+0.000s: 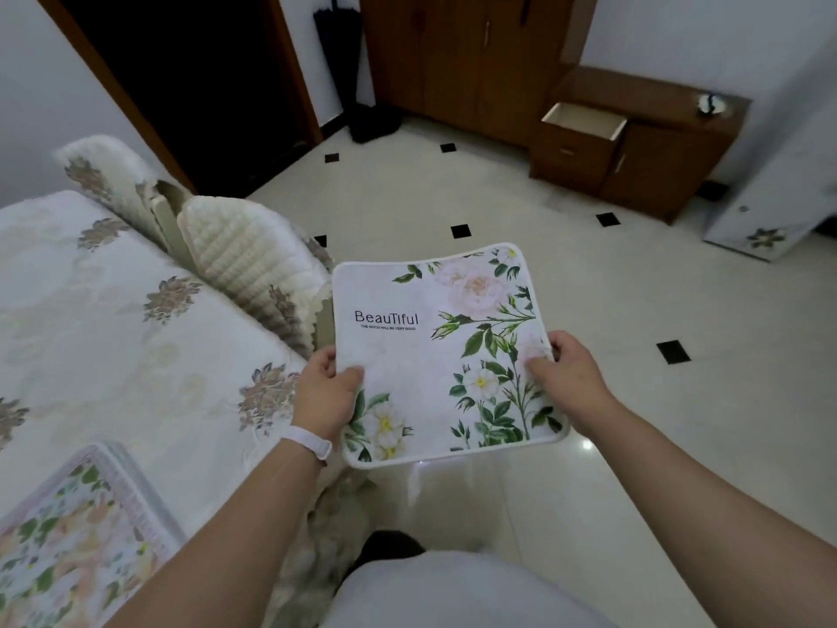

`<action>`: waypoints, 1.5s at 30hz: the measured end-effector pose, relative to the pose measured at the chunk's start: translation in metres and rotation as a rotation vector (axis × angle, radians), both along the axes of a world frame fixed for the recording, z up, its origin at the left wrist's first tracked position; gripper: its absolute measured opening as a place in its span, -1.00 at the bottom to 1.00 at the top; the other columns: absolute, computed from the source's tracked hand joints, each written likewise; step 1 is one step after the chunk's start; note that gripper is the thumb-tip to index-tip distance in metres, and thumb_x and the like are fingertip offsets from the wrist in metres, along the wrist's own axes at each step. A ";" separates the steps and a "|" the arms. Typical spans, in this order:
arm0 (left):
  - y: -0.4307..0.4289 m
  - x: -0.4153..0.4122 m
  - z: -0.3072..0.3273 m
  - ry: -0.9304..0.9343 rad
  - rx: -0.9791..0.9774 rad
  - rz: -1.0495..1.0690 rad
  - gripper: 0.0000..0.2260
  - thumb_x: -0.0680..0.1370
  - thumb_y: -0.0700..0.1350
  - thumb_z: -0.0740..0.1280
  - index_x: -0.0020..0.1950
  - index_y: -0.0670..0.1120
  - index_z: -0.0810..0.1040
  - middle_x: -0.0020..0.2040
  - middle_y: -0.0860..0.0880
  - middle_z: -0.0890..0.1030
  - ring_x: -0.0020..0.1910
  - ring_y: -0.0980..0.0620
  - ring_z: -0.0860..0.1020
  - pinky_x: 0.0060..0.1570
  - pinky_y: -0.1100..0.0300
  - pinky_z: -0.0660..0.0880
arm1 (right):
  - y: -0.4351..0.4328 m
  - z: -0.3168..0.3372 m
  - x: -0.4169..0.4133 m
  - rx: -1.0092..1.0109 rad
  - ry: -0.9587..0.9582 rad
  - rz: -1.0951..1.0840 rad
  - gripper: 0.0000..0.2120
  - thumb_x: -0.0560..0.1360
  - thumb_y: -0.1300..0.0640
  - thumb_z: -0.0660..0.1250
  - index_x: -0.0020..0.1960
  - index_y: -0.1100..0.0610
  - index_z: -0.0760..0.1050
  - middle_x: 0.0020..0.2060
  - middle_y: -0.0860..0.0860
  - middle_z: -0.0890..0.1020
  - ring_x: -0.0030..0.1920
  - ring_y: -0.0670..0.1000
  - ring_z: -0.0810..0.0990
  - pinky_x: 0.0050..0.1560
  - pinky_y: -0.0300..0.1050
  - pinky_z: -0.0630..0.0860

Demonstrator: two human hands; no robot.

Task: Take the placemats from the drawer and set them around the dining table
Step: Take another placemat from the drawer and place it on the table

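Note:
I hold a white floral placemat (435,346) printed "Beautiful" flat in the air over the floor, just right of the dining table (113,337). My left hand (326,392) grips its left edge, thumb on top. My right hand (566,378) pinches its right edge. It may be more than one mat stacked; I cannot tell. Another floral placemat (77,537) lies on the table's near left corner. The drawer (584,122) stands pulled open in the wooden cabinet at the back right.
Two padded chairs (253,260) stand tucked against the table's right side. A tall wooden wardrobe (471,56) and a dark umbrella (339,52) are at the back. A white appliance (779,183) stands far right. Tiled floor lies open between table and cabinet.

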State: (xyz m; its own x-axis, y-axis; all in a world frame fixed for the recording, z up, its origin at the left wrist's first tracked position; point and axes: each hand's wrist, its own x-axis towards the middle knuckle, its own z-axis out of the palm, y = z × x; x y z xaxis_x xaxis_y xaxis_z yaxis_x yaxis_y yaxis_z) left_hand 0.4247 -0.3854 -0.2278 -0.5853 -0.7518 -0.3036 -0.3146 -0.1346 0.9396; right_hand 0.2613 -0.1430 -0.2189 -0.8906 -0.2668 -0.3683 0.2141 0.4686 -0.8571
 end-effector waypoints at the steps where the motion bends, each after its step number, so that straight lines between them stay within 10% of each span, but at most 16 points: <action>1: 0.002 -0.014 -0.003 -0.001 0.002 -0.018 -0.81 0.50 -0.28 0.35 0.04 -0.03 0.55 -0.05 -0.08 0.69 -0.12 -0.08 0.65 -0.13 0.03 0.58 | 0.005 -0.002 -0.009 0.007 -0.004 -0.017 -0.85 0.49 0.25 0.30 0.01 0.07 0.49 -0.14 -0.02 0.65 -0.16 0.01 0.65 -0.22 -0.12 0.55; 10: -0.003 -0.156 -0.041 -0.017 0.133 -0.142 -0.79 0.51 -0.35 0.31 0.10 -0.15 0.54 -0.11 -0.05 0.68 -0.18 0.00 0.64 -0.26 0.21 0.57 | 0.016 -0.019 -0.116 0.098 -0.035 -0.163 -0.86 0.48 0.26 0.29 -0.04 0.06 0.50 -0.15 0.01 0.68 -0.17 0.06 0.68 -0.11 -0.01 0.62; 30: -0.125 -0.486 -0.031 -0.057 0.097 -0.234 -0.77 0.47 -0.28 0.34 0.09 -0.08 0.56 -0.10 -0.04 0.70 -0.12 -0.06 0.68 -0.04 -0.07 0.62 | -0.100 0.005 -0.410 0.079 -0.042 -0.303 -0.84 0.49 0.25 0.29 -0.04 0.01 0.50 -0.13 0.07 0.68 -0.18 0.11 0.70 -0.12 0.11 0.66; 34: -0.137 -0.530 -0.038 -0.065 0.099 -0.177 -0.77 0.46 -0.31 0.33 0.03 -0.04 0.58 -0.17 -0.03 0.70 -0.16 -0.08 0.67 -0.12 0.02 0.61 | -0.114 -0.003 -0.466 0.059 -0.042 -0.247 -0.89 0.51 0.27 0.29 -0.03 0.09 0.51 -0.18 0.06 0.67 -0.28 0.01 0.69 -0.35 -0.14 0.57; 45: -0.187 -0.647 -0.015 -0.095 0.015 0.080 -0.77 0.49 -0.33 0.31 0.04 -0.04 0.55 -0.06 -0.08 0.69 -0.12 -0.08 0.66 -0.14 0.05 0.60 | -0.200 -0.011 -0.658 0.053 -0.013 0.150 -0.90 0.53 0.19 0.31 -0.07 0.01 0.45 -0.14 0.05 0.64 -0.16 0.08 0.66 -0.12 0.02 0.63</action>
